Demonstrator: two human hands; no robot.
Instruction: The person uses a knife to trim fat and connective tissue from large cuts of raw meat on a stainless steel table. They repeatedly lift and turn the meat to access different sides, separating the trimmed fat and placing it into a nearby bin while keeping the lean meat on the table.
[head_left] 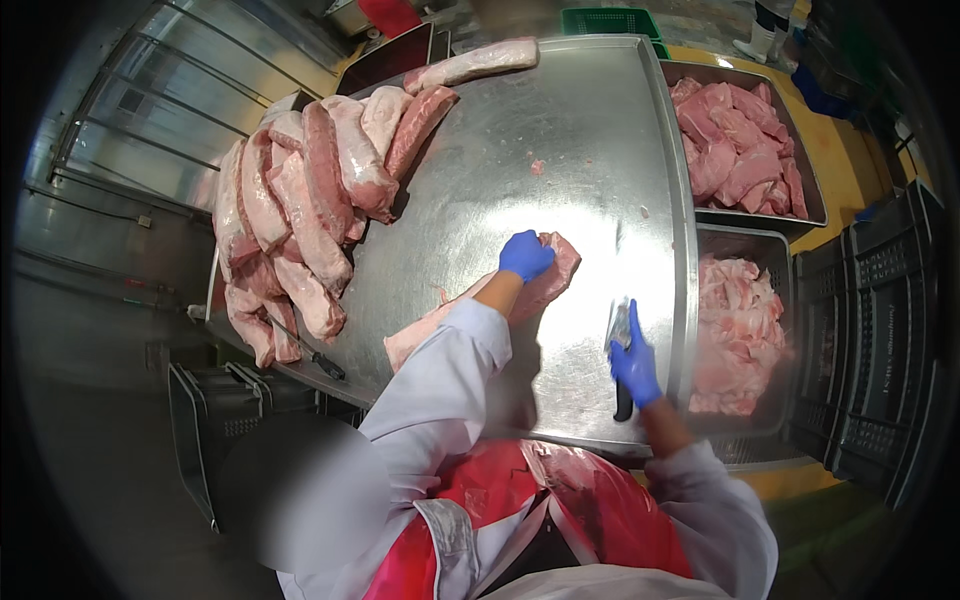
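A long pale-pink piece of pork loin [546, 291] lies slantwise on the steel table, partly covered by my left forearm. My left hand [526, 257], in a blue glove, is closed on the loin near its far right end. To the right, my right hand [635, 368], also blue-gloved, grips a knife [622, 400] by its black handle. My right index finger stretches forward along the blade, which points away from me. The knife is apart from the meat, over the right part of the table.
Several pork loins [322, 165] are heaped at the table's [480, 140] left. A black-handled tool [327, 366] rests by the left edge. On the right stand a tub of meat pieces [740, 145] and a tub of pale trimmings [738, 335]. Dark crates [870, 340] stand beyond.
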